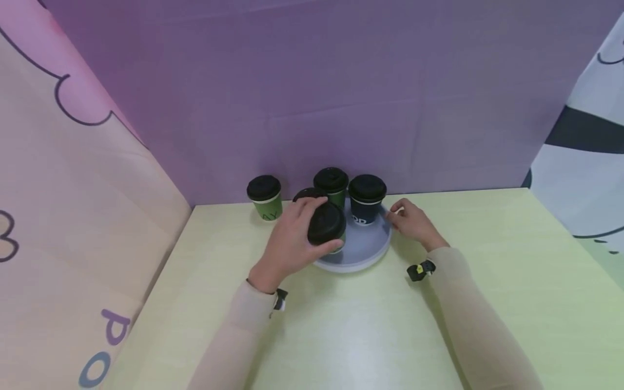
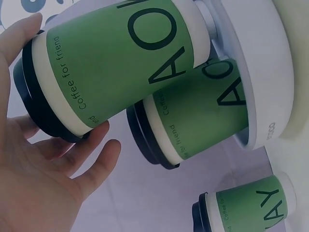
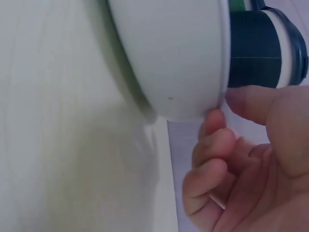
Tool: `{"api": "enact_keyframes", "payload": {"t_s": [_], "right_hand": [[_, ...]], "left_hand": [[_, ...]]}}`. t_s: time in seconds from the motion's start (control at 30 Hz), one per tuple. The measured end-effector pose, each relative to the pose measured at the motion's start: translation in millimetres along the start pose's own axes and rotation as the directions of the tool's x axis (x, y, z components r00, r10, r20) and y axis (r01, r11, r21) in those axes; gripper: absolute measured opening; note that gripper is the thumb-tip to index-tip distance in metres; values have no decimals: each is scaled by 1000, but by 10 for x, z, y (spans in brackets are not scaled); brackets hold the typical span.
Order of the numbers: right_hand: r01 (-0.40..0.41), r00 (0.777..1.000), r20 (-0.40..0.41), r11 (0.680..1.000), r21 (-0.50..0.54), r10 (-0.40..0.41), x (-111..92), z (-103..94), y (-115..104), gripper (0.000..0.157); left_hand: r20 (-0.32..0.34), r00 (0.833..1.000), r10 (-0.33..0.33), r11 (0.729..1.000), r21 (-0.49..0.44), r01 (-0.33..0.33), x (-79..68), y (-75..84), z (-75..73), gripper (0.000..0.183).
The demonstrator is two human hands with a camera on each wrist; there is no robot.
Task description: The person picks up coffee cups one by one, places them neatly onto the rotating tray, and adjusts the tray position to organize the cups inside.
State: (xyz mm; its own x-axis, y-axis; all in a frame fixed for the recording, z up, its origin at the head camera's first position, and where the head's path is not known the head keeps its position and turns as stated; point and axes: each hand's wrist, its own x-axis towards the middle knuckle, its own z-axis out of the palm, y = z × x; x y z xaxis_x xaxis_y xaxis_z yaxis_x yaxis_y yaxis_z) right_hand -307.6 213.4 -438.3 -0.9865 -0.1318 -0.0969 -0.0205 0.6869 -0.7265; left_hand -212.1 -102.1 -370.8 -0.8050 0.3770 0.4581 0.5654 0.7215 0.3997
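Observation:
My left hand holds a green paper coffee cup by its black lid, thumb on one side and fingers on the other. The cup's base is close over a round white tray. At the tray's right edge, my right hand pinches the rim, thumb above and curled fingers below in the right wrist view. On the tray stand a dark coffee cup, a green cup at the back, and another green cup, mostly hidden behind my left hand in the head view.
One more green cup stands on the pale table, left of the tray. A purple backdrop rises right behind the table's far edge. Printed panels flank the table on both sides.

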Motion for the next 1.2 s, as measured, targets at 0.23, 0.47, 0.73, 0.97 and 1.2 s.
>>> {"api": "enact_keyframes", "payload": {"t_s": [0.23,0.47,0.73,0.97,1.2], "right_hand": [[70,997,-45,998,2,-70,58,49,78,32],[54,998,25,998,41,-55,40,9,60,37],[11,987,157,995,102,-27,25,-15,38,43],[-19,974,228,994,111,-7,-5,-27,11,47],[-32,959,282,995,99,2,-49,-72,-31,47]], "left_hand": [[16,1000,13,1000,24,-13,10,7,86,90],[22,1000,10,1000,28,-10,7,13,145,90],[32,999,9,999,36,-10,-1,-9,188,88],[63,998,-19,999,46,16,-6,-31,218,87],[64,998,-20,998,60,17,0,-60,249,88]]}}
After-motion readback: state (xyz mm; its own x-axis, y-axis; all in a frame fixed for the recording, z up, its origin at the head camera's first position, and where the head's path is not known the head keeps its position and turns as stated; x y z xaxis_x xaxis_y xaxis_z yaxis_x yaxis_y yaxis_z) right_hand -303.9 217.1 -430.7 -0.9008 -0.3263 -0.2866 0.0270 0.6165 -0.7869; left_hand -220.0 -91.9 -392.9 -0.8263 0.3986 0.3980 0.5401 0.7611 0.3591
